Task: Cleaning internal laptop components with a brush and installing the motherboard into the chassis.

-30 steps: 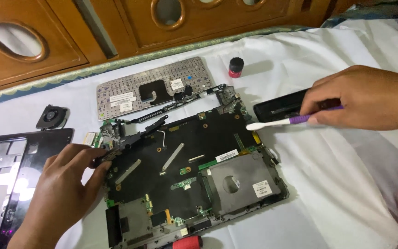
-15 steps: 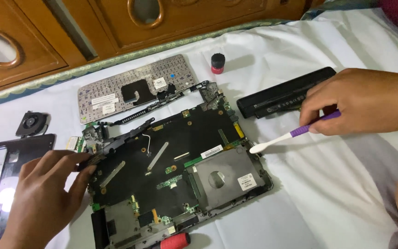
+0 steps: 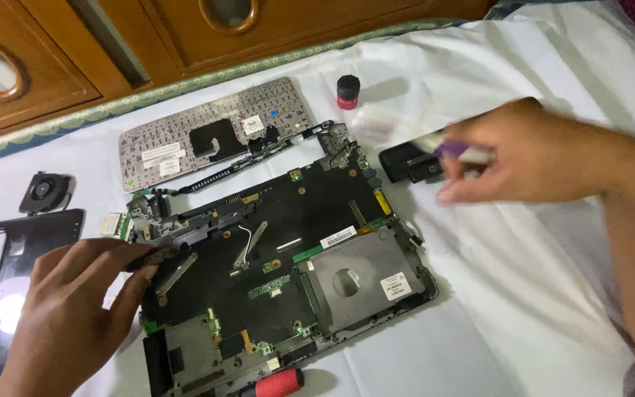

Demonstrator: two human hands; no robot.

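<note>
The opened black laptop base with its exposed circuit board and grey metal drive cover [image 3: 273, 272] lies in the middle of the white cloth [image 3: 523, 309], tilted so that its right end sits farther away than its left. The left hand [image 3: 75, 316] rests on the near-left edge of this base — fingers curled down, thumb and fingertips pressing on the dark hinge area, gripping nothing separate.

The right hand [image 3: 545, 154] hovers over the cloth to the right of the base, motion-blurred. Its fingers are closed around a purple-and-white toothbrush [image 3: 435, 143] whose white end points left; the bristles are too blurred to make out. Just beneath it lies a long black battery bar [image 3: 409, 163], apart from the base.

On the far side of the base rests a grey keyboard panel, underside up [image 3: 214, 132]. A small black-and-red bottle [image 3: 348, 92] stands far right of it. A round black fan [image 3: 42, 191] and a black plastic bezel [image 3: 1, 279] lie at the left. A red-handled screwdriver [image 3: 277, 384] lies at the near edge.
</note>
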